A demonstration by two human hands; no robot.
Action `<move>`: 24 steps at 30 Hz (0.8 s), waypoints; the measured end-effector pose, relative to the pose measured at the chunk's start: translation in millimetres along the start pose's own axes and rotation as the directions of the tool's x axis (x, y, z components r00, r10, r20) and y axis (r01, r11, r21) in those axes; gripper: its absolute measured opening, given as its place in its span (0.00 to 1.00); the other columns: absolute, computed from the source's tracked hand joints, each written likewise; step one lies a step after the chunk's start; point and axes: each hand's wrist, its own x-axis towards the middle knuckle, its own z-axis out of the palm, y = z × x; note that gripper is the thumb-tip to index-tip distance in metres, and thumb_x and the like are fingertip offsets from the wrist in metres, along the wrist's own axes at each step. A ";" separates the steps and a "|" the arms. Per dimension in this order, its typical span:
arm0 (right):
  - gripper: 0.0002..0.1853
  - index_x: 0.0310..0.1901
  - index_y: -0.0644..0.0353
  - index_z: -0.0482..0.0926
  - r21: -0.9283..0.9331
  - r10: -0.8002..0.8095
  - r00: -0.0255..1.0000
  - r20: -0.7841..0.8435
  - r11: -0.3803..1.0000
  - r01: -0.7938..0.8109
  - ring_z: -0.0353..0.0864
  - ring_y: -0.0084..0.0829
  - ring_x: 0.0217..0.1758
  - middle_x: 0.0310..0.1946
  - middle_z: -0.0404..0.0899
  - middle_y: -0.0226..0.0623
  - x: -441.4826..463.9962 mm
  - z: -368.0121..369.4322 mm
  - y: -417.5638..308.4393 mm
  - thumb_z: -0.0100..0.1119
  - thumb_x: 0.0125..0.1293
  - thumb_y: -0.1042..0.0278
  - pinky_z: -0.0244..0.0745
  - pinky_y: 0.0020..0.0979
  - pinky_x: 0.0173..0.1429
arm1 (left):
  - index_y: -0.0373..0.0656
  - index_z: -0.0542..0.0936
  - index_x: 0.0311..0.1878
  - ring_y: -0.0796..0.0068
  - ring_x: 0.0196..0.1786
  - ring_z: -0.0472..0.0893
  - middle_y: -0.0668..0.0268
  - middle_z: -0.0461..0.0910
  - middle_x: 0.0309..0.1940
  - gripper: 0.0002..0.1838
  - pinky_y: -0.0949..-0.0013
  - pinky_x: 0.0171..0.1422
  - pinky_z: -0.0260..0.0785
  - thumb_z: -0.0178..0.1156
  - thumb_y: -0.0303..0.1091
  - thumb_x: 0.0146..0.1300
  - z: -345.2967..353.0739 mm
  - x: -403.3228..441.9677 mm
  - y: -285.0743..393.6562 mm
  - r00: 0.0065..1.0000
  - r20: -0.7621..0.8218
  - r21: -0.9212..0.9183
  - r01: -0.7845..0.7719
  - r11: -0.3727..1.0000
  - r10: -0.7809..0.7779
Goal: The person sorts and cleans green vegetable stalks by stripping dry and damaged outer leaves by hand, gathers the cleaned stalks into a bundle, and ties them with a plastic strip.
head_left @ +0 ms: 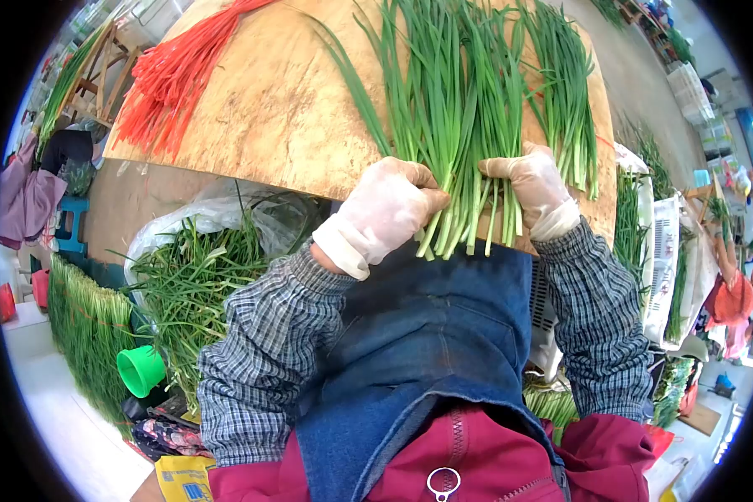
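A loose bunch of garlic chives (452, 125) lies on the wooden board, its pale cut ends hanging over the near edge. My left hand (385, 205), in a thin whitish glove, pinches the stems from the left side. From the right, my right hand (534, 186), gloved the same way, has its fingers curled on the stems near their lower ends. Beside it on the board is a second bundle of chives (567, 100), with a red strip partly visible around it. The undersides of the fingers are hidden.
Red ties (171, 84) lie at the left of the wooden board (284, 109). Below left are a plastic bag of loose leaves (197, 284), stacked chives (84, 335) and a green cup (141, 371). White crates (663, 259) stand at right. Another person's arm (725, 251) shows at far right.
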 end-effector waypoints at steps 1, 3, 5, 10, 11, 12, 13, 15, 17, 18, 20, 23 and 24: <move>0.11 0.39 0.71 0.75 0.028 0.019 1.000 0.007 0.999 -0.020 0.80 0.29 0.25 0.29 0.80 0.40 -1.9 -0.8 -2.0 0.57 0.52 0.80 0.80 0.30 0.27 | 0.32 0.79 0.32 0.81 0.23 0.72 0.66 0.76 0.19 0.11 0.76 0.27 0.64 0.59 0.33 0.54 -2.5 2.1 2.8 0.999 0.037 0.035 -0.016 0.999 0.015; 0.11 0.39 0.70 0.75 0.086 0.058 0.998 0.022 0.994 -0.060 0.80 0.29 0.25 0.29 0.80 0.40 -10.3 0.0 -10.7 0.58 0.52 0.80 0.79 0.30 0.27 | 0.32 0.79 0.32 0.81 0.23 0.73 0.65 0.78 0.21 0.11 0.76 0.28 0.65 0.58 0.33 0.55 -10.7 7.1 9.8 0.993 0.113 0.104 -0.051 0.993 0.039; 0.12 0.39 0.72 0.74 0.133 0.085 0.995 0.042 0.987 -0.090 0.80 0.28 0.27 0.30 0.79 0.41 -12.9 -0.4 -16.0 0.59 0.50 0.81 0.78 0.28 0.30 | 0.34 0.80 0.32 0.78 0.25 0.76 0.64 0.78 0.22 0.08 0.75 0.30 0.68 0.57 0.30 0.56 -12.9 13.0 26.5 0.998 0.055 0.145 -0.038 0.989 0.031; 0.13 0.37 0.74 0.74 0.220 0.091 0.994 0.061 0.970 -0.102 0.79 0.27 0.31 0.31 0.79 0.41 -11.5 -6.6 -11.4 0.62 0.48 0.81 0.74 0.24 0.38 | 0.37 0.80 0.34 0.77 0.25 0.78 0.60 0.79 0.23 0.07 0.74 0.28 0.70 0.55 0.29 0.58 -36.6 44.1 42.9 0.726 -0.283 0.538 -0.422 0.730 0.627; 0.13 0.36 0.74 0.74 0.240 0.083 0.995 0.059 0.966 -0.095 0.79 0.27 0.31 0.31 0.79 0.41 -12.0 -6.8 -10.2 0.62 0.48 0.81 0.74 0.24 0.38 | 0.39 0.81 0.34 0.79 0.25 0.77 0.60 0.79 0.23 0.06 0.76 0.27 0.69 0.55 0.28 0.58 -37.9 36.1 57.2 0.716 -0.420 0.432 -0.383 0.817 0.558; 0.13 0.37 0.74 0.74 0.229 0.120 0.992 0.044 0.965 -0.127 0.78 0.27 0.31 0.31 0.79 0.41 -12.5 -7.8 -11.1 0.62 0.48 0.80 0.74 0.25 0.38 | 0.39 0.81 0.34 0.82 0.23 0.76 0.62 0.79 0.23 0.06 0.78 0.26 0.67 0.55 0.27 0.58 -53.5 35.0 55.5 0.671 -0.437 0.429 -0.429 0.795 0.598; 0.13 0.37 0.74 0.74 0.242 0.120 0.991 0.065 0.961 -0.132 0.78 0.27 0.31 0.31 0.79 0.41 -12.0 -9.5 -10.1 0.62 0.48 0.80 0.74 0.25 0.38 | 0.38 0.81 0.33 0.80 0.21 0.75 0.64 0.78 0.20 0.05 0.79 0.24 0.66 0.56 0.27 0.58 -63.2 26.7 58.6 0.637 -0.455 0.415 -0.466 0.781 0.622; 0.13 0.38 0.74 0.74 0.271 0.116 0.987 0.110 0.952 -0.142 0.78 0.27 0.31 0.31 0.79 0.41 -10.4 -10.4 -7.9 0.62 0.49 0.80 0.74 0.25 0.38 | 0.37 0.81 0.33 0.77 0.26 0.76 0.63 0.78 0.24 0.05 0.77 0.31 0.69 0.56 0.25 0.56 -67.5 2.2 59.7 0.818 -0.388 0.249 -0.351 0.903 0.424; 0.14 0.39 0.74 0.74 0.211 0.096 0.989 0.111 0.970 -0.118 0.79 0.27 0.32 0.31 0.79 0.41 -9.1 -8.9 -8.4 0.62 0.50 0.78 0.74 0.26 0.39 | 0.35 0.80 0.33 0.75 0.36 0.75 0.61 0.78 0.33 0.05 0.74 0.41 0.68 0.55 0.21 0.53 -59.9 -5.0 41.8 0.897 -0.092 0.153 -0.417 0.896 0.433; 0.14 0.39 0.73 0.74 0.150 0.063 0.993 0.097 0.986 -0.077 0.79 0.28 0.32 0.31 0.79 0.42 -7.8 -8.8 -7.2 0.62 0.51 0.77 0.74 0.26 0.39 | 0.33 0.79 0.32 0.71 0.41 0.75 0.59 0.77 0.38 0.05 0.72 0.47 0.68 0.57 0.18 0.50 -56.2 -7.0 39.0 0.879 0.061 0.226 -0.474 0.851 0.473; 0.19 0.42 0.74 0.73 -0.116 -0.194 0.980 0.036 0.974 0.197 0.79 0.31 0.34 0.31 0.79 0.46 -9.8 -8.0 -8.4 0.64 0.54 0.68 0.74 0.28 0.42 | 0.32 0.79 0.32 0.70 0.44 0.75 0.59 0.78 0.37 0.05 0.71 0.49 0.68 0.57 0.18 0.51 -42.5 -6.5 30.4 0.947 0.014 0.053 -0.322 0.945 0.322; 0.27 0.44 0.75 0.72 -0.619 -0.602 0.782 -0.161 0.679 0.395 0.78 0.33 0.33 0.31 0.79 0.47 -18.9 -6.1 -19.1 0.65 0.54 0.57 0.74 0.30 0.43 | 0.31 0.79 0.33 0.70 0.40 0.76 0.60 0.77 0.35 0.05 0.72 0.46 0.69 0.58 0.20 0.51 -29.7 1.3 21.4 0.944 -0.042 -0.006 -0.328 0.945 0.328; 0.32 0.45 0.75 0.71 -0.549 -0.533 0.830 -0.165 0.749 0.372 0.77 0.32 0.32 0.31 0.78 0.45 -29.8 -5.6 -32.8 0.63 0.54 0.49 0.75 0.29 0.39 | 0.31 0.79 0.33 0.70 0.38 0.77 0.60 0.77 0.34 0.06 0.72 0.44 0.69 0.59 0.21 0.51 -26.2 3.9 21.4 0.931 -0.051 -0.009 -0.363 0.932 0.363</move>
